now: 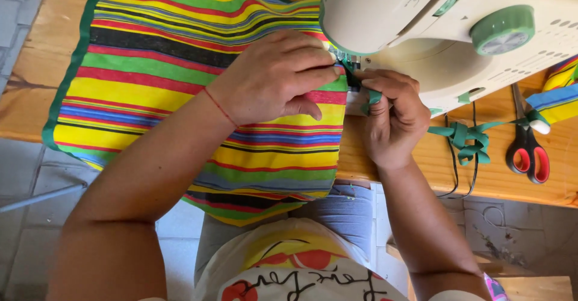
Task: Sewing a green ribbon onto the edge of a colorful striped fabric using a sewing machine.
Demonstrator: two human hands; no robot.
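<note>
Here, hands (pixel 337 96) on striped fabric (pixel 180 84).

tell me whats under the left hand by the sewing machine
The left hand presses flat on the striped fabric, which lies on the wooden table beside the sewing machine. The hand covers the fabric beneath its palm.

The sewing machine (pixel 457 30) is cut off by the top and right edges. Its needle is hidden behind the left hand (pixel 274 75) and the right hand (pixel 391 117). The striped fabric (pixel 162 66) runs past the top edge, covering the counter (pixel 36 78) beneath.
</note>
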